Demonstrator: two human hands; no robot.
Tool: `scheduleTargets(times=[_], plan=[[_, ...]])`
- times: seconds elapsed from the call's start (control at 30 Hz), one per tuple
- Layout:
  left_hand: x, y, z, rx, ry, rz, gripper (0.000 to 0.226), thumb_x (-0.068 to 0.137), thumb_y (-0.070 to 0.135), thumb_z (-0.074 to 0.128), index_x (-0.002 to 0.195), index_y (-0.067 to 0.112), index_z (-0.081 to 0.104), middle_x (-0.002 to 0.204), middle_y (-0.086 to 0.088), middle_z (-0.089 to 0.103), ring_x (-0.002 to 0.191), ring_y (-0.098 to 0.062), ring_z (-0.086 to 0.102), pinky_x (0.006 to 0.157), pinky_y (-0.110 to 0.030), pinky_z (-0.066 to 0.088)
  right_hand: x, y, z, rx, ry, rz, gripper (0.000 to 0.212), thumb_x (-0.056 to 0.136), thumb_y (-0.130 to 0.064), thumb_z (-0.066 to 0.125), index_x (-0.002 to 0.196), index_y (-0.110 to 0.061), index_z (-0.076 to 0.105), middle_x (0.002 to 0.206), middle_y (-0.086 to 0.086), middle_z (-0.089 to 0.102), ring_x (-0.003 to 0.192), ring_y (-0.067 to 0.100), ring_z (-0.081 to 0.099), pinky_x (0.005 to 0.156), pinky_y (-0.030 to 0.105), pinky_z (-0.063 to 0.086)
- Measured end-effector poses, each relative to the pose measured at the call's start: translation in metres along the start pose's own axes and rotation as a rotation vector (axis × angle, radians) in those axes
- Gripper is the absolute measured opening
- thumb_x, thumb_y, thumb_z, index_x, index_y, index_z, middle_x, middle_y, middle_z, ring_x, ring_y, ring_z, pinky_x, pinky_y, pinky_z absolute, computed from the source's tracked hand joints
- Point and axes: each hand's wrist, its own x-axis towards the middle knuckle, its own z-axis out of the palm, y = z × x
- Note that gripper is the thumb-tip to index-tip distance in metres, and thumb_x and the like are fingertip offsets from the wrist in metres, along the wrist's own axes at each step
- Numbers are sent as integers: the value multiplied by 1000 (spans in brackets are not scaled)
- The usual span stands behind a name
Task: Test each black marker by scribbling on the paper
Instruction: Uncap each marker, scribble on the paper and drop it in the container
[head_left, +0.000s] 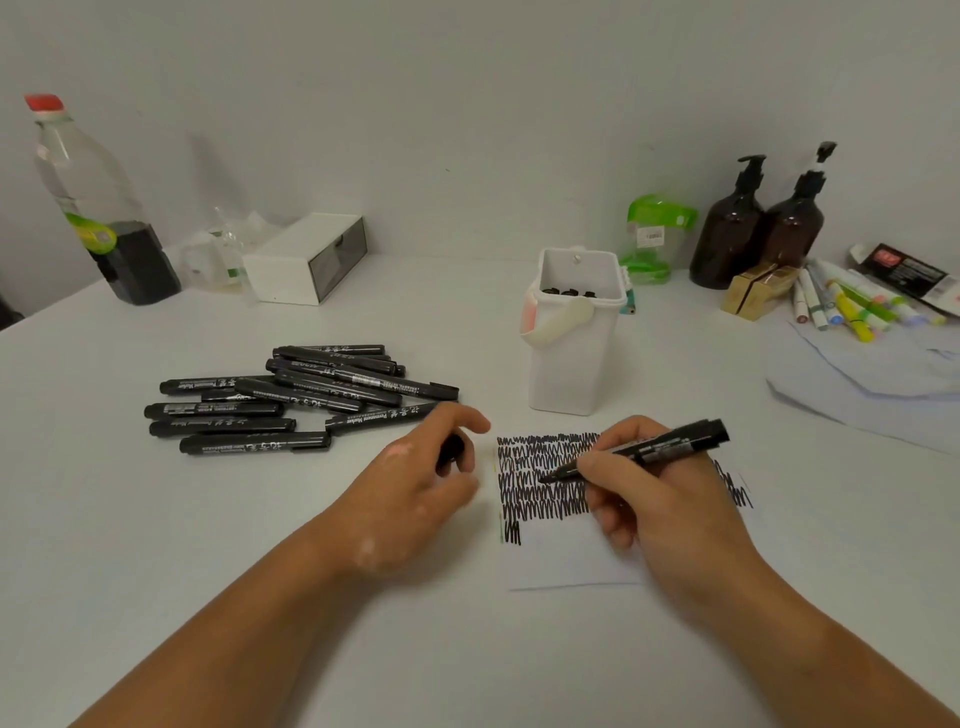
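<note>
Matte white worktop (208, 519) bearing a scribble-covered paper sheet (566, 561) and a loose pile of slim black markers (291, 400).
The right hand (660, 499) pinches one uncapped marker (660, 444) in curled fingers (602, 462), barrel slanting up-right, tip touching the scribbles; the left hand (415, 499), palm down beside the sheet, curls its fingers round a small black cap (451, 448).

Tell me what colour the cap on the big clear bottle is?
The bottle cap is red, clearest in the head view.

i see one uncapped marker (655, 447), tip on the scribbled paper (566, 564), cap (451, 448) just left; capped markers (291, 400) piled toward the table's (156, 545) left edge.
</note>
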Motion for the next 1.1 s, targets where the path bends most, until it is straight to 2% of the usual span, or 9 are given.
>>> scheduleTargets(times=[0.07, 0.13, 0.23, 0.33, 0.4, 0.57, 0.83, 1.0, 1.1], plan=[[1, -1, -1, -201, 45, -23, 39, 80, 18, 42, 115, 35, 47, 96, 13, 61, 71, -13, 48, 69, -34, 45, 1, -1, -5, 1, 8, -37, 13, 73, -25, 76, 72, -16, 66, 57, 9, 60, 46, 17, 49, 38, 25, 35], [1, 0, 2, -294, 76, -9, 36, 83, 14, 41, 115, 30, 46, 100, 6, 66, 73, -20, 50, 76, -46, 47, 3, 0, -11, -44, 27, -78, 14, 73, -26, 79, 75, -15, 70, 55, 9, 57, 47, 18, 49, 40, 26, 37], [0, 1, 6, -392, 65, 21, 32, 92, 10, 51, 119, 23, 42, 110, -1, 70, 73, -19, 58, 74, -36, 52, 4, -1, -16, -11, 21, -104, 8, 79, -15, 81, 83, -14, 74, 56, 11, 58, 49, 21, 50, 42, 25, 41], [1, 0, 7, -533, 40, 16, 31, 95, -4, 57, 118, 10, 41, 116, -11, 71, 75, -24, 65, 71, -30, 54, 2, -6, -17, 167, 0, -38, 14, 73, -28, 78, 78, -15, 76, 62, 14, 64, 50, 20, 55, 42, 26, 43], [1, 0, 7, -586, 20, 6, 24, 94, -6, 58, 112, 3, 45, 112, -15, 73, 75, -26, 69, 71, -29, 56, 3, -9, -16, 239, 8, -5, 8, 72, -25, 76, 73, -18, 73, 62, 16, 64, 48, 21, 56, 40, 26, 43], [1, 4, 7, -581, 22, 35, 21, 87, 10, 66, 108, 8, 66, 96, -15, 75, 70, -23, 69, 65, -26, 55, -1, -13, -18, 182, 41, -84, 13, 69, -31, 80, 69, -21, 71, 60, 12, 64, 46, 18, 54, 39, 25, 41], [1, 4, 10, -554, -12, 77, 17, 90, 11, 67, 104, 19, 72, 89, -11, 73, 69, -22, 66, 65, -27, 54, -3, -11, -17, 110, -14, -127, 5, 76, -15, 77, 81, -15, 78, 66, 15, 70, 50, 18, 59, 40, 23, 41], [0, 2, 12, -493, -38, 95, 21, 87, 24, 73, 108, 24, 74, 86, -19, 70, 70, -23, 64, 68, -28, 53, -6, -10, -11, 28, -92, -107, 14, 76, -19, 76, 88, -15, 80, 72, 16, 74, 55, 19, 62, 43, 25, 43], [0, 1, 12, -459, -29, 118, 24, 87, 35, 72, 109, 26, 73, 86, -17, 69, 69, -17, 60, 68, -27, 51, -7, -12, -11, -43, -126, -67, 29, 65, -33, 82, 92, -21, 82, 76, 18, 75, 58, 20, 63, 45, 26, 43]])
